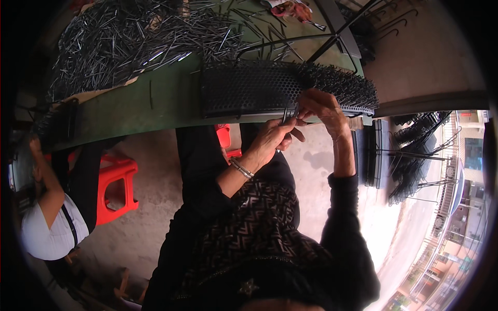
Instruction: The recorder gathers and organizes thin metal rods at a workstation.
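Observation:
My left hand (268, 141), with a bracelet at its wrist, is closed around a few thin metal rods (285, 115) whose ends stick up past the fingers. Right beside it, my right hand (322, 107) has its fingertips pinched together close to the rods; what lies between them is too small to make out. Just beyond both hands stands a dark perforated panel (249, 85) with rows of small holes. Many black rods (345, 83) stand packed in its right part, while holes show bare on the left. My right hand partly covers the panel's front edge.
A large heap of loose dark rods (129, 46) covers the far left of the green table (150, 106). A crumpled red and white wrapper (290, 9) lies at the back. Racks of black pieces (415, 155) stand right. At left, another person (52, 223) works near a red stool (116, 186).

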The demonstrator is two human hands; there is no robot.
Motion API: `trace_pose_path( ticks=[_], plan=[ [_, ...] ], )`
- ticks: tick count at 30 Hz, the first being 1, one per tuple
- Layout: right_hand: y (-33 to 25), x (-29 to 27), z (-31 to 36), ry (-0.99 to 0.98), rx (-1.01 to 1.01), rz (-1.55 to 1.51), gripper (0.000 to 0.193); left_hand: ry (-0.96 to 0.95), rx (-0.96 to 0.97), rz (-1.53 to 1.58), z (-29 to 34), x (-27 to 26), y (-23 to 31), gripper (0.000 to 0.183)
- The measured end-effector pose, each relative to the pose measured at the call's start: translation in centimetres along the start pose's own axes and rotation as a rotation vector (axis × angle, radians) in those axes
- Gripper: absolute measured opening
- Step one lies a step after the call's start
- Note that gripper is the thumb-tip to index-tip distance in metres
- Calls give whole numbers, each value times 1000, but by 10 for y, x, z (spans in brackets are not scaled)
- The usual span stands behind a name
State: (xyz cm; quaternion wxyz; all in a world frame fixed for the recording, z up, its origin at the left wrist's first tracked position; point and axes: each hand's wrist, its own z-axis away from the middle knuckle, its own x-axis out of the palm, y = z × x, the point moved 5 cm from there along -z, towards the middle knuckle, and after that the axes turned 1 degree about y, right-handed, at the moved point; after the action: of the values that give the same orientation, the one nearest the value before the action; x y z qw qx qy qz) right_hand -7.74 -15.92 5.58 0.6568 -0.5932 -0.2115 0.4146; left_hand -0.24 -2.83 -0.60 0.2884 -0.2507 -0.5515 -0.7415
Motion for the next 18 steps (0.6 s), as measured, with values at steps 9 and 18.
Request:
trace_pose_path(
  ticks=[9,18],
  plan=[
    [-26,-35,-1,692,-248,244,13,216,-86,127,-11,-20,-13,38],
    [-14,-43,-20,715,-261,500,14,340,-5,126,-15,-22,-13,31]
  ],
)
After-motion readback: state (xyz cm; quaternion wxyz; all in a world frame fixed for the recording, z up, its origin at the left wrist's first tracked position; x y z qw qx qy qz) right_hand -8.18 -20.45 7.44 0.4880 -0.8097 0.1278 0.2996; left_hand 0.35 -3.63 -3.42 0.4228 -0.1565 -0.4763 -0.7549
